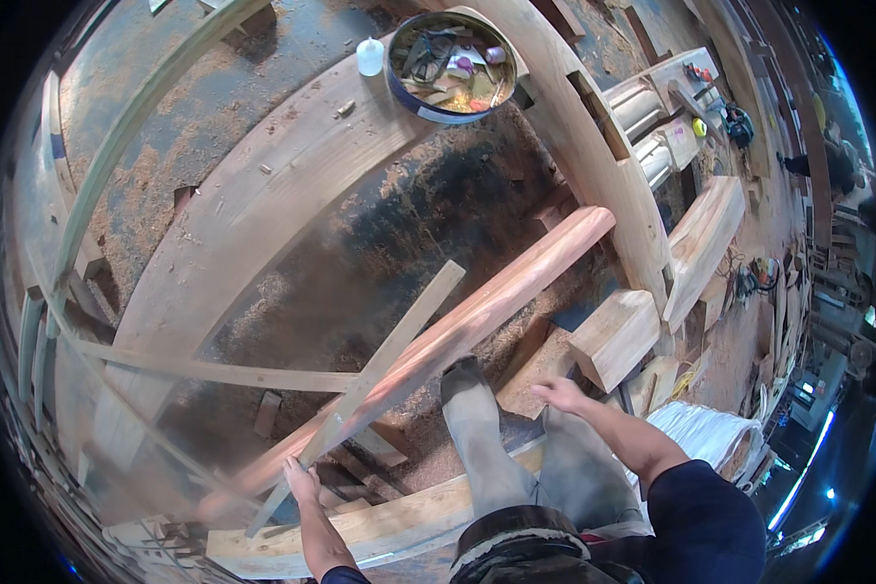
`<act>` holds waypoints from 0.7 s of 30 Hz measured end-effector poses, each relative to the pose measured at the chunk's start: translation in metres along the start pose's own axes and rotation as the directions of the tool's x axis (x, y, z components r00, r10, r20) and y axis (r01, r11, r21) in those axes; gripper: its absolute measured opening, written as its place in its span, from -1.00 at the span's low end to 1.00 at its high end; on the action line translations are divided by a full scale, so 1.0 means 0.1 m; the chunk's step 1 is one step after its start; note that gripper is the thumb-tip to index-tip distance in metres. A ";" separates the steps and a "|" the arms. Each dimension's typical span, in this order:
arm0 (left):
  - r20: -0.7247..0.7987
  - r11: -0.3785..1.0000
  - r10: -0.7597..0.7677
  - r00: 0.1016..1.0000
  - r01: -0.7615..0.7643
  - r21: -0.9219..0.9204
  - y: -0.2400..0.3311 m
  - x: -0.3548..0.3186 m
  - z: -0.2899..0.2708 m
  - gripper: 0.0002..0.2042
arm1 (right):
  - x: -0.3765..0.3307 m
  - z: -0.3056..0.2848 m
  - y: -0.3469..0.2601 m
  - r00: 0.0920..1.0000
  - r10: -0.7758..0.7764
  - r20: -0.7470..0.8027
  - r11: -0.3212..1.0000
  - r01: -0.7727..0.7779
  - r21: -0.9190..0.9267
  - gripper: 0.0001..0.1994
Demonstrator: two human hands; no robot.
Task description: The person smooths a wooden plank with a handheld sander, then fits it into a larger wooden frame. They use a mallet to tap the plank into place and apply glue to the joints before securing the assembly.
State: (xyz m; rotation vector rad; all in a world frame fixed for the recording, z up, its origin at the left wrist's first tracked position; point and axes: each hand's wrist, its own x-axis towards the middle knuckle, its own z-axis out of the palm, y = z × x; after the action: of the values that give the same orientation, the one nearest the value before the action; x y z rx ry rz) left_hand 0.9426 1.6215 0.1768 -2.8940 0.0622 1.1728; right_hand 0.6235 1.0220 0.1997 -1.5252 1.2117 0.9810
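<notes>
My left hand (303, 482) is closed around the lower part of a flat wooden strip (399, 326). The strip slants up to the right, across a long, smooth, reddish rounded timber (496, 292). A second thin strip (214, 371) meets it from the left; I cannot tell whether the two are joined. Over my right knee, beside a squared wood block (613, 339), my right hand (560, 395) hangs with its fingers loosely apart and nothing visible in it. My legs stand close to the near side of the rounded timber.
A wide curved beam (253, 200) carries a white bottle (370, 56) and a round tub (443, 115) of scraps. A beam with cut slots (594, 131) lies beyond. Near me is another pale beam (399, 530). White wrapping (703, 435) lies at right, and sawdust covers the floor.
</notes>
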 end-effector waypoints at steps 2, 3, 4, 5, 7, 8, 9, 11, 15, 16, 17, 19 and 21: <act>0.083 0.995 -0.088 0.993 0.084 0.047 -0.04 0.07 0.14 -0.43 | -0.19 -0.19 0.54 0.983 0.143 -0.118 0.982 -0.156 -0.106 -0.50; 0.093 0.995 -0.078 0.993 0.071 0.075 -0.03 0.11 0.21 -0.38 | -0.29 -0.25 0.76 0.981 0.156 -0.116 0.980 -0.169 -0.109 -0.50; 0.113 0.987 -0.111 0.987 0.096 0.127 0.01 0.16 0.28 -0.33 | -0.36 -0.26 0.93 0.952 0.281 -0.122 0.950 -0.294 -0.106 -0.50; 0.142 0.971 -0.167 0.976 0.137 0.198 0.06 0.16 0.33 -0.28 | -0.44 -0.23 1.06 0.961 0.246 -0.128 0.961 -0.259 -0.099 -0.50; 0.165 0.966 -0.219 0.962 0.190 0.176 0.24 0.16 0.42 -0.19 | -0.55 -0.17 1.22 0.934 0.327 -0.141 0.938 -0.339 -0.068 -0.50; 0.177 0.958 -0.255 0.951 0.224 0.178 0.32 0.13 0.43 -0.14 | -0.59 -0.11 1.25 0.953 0.269 -0.143 0.960 -0.277 -0.038 -0.51; 0.180 0.966 -0.245 0.953 0.223 0.134 0.44 0.09 0.44 -0.09 | -0.62 -0.03 1.25 0.957 0.258 -0.137 0.965 -0.261 -0.006 -0.51; 0.084 0.988 -0.152 0.985 0.151 0.019 0.72 -0.02 0.43 -0.09 | -0.68 0.14 1.22 0.970 0.216 -0.109 0.976 -0.213 0.040 -0.53; -0.148 0.991 0.066 0.987 -0.082 -0.109 1.60 -0.37 0.52 -0.13 | -0.82 0.54 1.13 0.983 0.180 -0.037 0.953 -0.165 0.255 -0.56; -0.220 0.979 0.116 0.969 -0.148 -0.139 1.90 -0.46 0.57 -0.15 | -0.84 0.60 1.12 0.987 0.158 -0.033 0.933 -0.138 0.333 -0.57; -0.239 0.954 0.179 0.954 -0.228 -0.196 2.21 -0.57 0.61 -0.20 | -0.90 0.67 1.12 0.992 0.110 -0.062 0.914 -0.077 0.398 -0.59; -0.143 0.904 0.236 0.961 -0.271 -0.332 2.81 -0.87 0.69 -0.35 | -1.01 0.72 1.17 0.993 0.118 -0.017 0.860 -0.093 0.502 -0.59; 0.090 0.837 0.263 0.961 -0.181 -0.516 3.39 -1.21 0.78 -0.54 | -1.14 0.69 1.30 0.992 0.120 0.026 0.784 -0.111 0.611 -0.59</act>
State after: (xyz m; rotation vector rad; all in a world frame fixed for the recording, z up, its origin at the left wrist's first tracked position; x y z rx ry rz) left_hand 0.7869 1.2888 0.2039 -3.2907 0.1086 1.6835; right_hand 0.4713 1.1049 0.2671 -0.9452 1.4679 0.5575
